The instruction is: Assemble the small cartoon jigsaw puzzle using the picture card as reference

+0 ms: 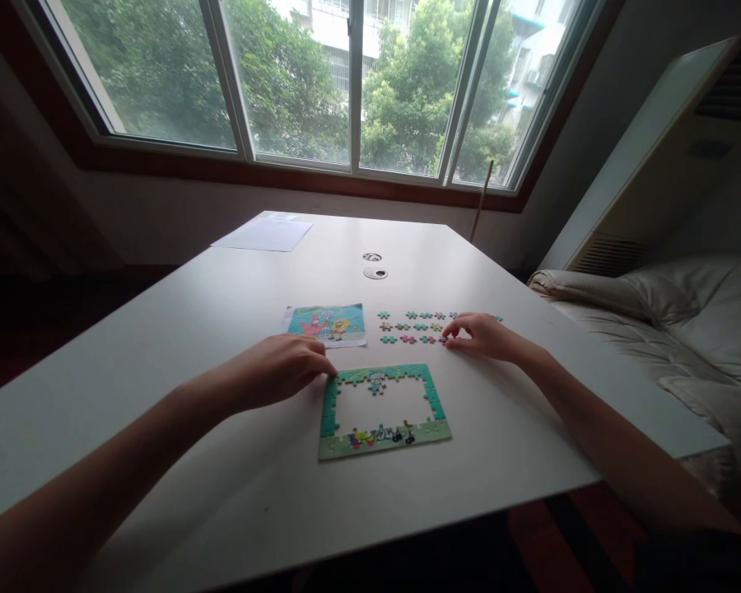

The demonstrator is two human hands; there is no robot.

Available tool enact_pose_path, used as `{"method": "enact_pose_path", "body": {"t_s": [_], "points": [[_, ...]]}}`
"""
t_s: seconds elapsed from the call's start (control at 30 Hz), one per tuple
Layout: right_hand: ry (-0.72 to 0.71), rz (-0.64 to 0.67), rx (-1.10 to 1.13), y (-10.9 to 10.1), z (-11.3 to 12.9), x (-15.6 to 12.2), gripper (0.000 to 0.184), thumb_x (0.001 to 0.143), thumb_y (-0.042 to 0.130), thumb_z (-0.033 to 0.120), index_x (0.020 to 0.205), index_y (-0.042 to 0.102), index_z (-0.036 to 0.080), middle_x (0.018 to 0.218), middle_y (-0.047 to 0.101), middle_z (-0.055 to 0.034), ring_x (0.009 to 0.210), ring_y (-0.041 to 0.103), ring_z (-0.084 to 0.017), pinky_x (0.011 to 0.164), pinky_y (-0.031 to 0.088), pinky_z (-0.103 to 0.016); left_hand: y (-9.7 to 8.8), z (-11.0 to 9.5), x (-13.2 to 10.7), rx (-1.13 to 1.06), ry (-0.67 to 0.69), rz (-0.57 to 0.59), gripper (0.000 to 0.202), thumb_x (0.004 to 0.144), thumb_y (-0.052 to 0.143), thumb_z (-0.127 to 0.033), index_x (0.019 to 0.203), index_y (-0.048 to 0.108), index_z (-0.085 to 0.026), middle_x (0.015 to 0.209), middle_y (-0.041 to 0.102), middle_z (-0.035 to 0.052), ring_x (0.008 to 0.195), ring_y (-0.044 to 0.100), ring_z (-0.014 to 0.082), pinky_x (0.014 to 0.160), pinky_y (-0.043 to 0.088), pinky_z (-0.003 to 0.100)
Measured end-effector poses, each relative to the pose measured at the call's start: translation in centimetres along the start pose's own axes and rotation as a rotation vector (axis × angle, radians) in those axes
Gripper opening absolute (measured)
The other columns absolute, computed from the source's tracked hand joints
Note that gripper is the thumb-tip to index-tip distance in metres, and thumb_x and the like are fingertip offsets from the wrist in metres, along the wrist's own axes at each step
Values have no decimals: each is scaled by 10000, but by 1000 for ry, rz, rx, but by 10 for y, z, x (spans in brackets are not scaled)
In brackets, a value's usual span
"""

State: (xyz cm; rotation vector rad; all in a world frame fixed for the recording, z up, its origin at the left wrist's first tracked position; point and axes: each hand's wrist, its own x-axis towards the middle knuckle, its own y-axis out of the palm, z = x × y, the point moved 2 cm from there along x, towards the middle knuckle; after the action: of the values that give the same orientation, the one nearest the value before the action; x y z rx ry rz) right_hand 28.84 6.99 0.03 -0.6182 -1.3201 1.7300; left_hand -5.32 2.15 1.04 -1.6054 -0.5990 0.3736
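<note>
A partly assembled jigsaw puzzle (435, 430) lies on the white table, its green and teal border joined around a bare middle. Several joined pieces hang inward from its top edge. My left hand (293, 366) rests at the puzzle's upper left corner, a fingertip touching it, with loosely bent fingers and nothing visibly held. To the upper right, my right hand (480, 336) has thumb and fingertips together on a small puzzle piece (443, 339) at the end of the nearest row. Other loose puzzle pieces (408, 339) lie in rows beside it; my right hand partly hides some.
A colourful cartoon reference picture (327, 324) lies beyond the puzzle. White paper (265, 233) is at the table's far left, and two round discs (375, 273) sit near the far middle. A pale sofa (673, 321) stands right of the table (222, 486); windows are ahead.
</note>
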Motion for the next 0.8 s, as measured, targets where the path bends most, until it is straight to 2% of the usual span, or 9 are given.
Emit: {"method": "enact_pose_path", "body": {"t_s": [0.2, 0.33, 0.47, 0.6, 0.8], "points": [[-34, -6, 5, -2, -4, -1, 217, 783, 590, 355, 902, 695, 206, 845, 650, -48, 741, 588, -156, 676, 434, -250, -1, -1, 1, 5, 5, 1, 287, 886, 431, -184, 968, 688, -281, 847, 671, 21, 731, 615, 143, 636, 448, 238], [-24, -72, -51, -13, -22, -3, 228, 798, 564, 346, 904, 691, 189, 850, 661, -56, 686, 582, -148, 650, 426, -249, 0, 0, 1, 9, 14, 10, 288, 890, 429, -190, 979, 689, -276, 848, 670, 31, 738, 615, 145, 648, 454, 241], [68, -114, -142, -27, -47, -8, 230, 789, 553, 335, 904, 694, 195, 843, 674, -41, 654, 572, -142, 641, 412, -247, -1, 0, 1, 10, 4, 10, 278, 880, 453, -174, 980, 686, -288, 845, 665, 20, 736, 615, 148, 644, 452, 246], [198, -79, -194, -35, -68, -15, 235, 765, 556, 333, 895, 702, 203, 812, 689, -25, 663, 581, -149, 644, 406, -247, -1, 0, 1, -12, 13, -3, 273, 877, 463, -179, 984, 685, -297, 838, 664, 13, 728, 614, 144, 636, 448, 241], [300, 8, -198, -41, -79, -21, 255, 746, 554, 341, 898, 706, 205, 813, 700, -24, 677, 596, -160, 635, 412, -247, 0, 0, 1, -4, 4, 2, 274, 872, 475, -173, 987, 683, -308, 846, 668, 5, 734, 617, 143, 644, 442, 238]]}}
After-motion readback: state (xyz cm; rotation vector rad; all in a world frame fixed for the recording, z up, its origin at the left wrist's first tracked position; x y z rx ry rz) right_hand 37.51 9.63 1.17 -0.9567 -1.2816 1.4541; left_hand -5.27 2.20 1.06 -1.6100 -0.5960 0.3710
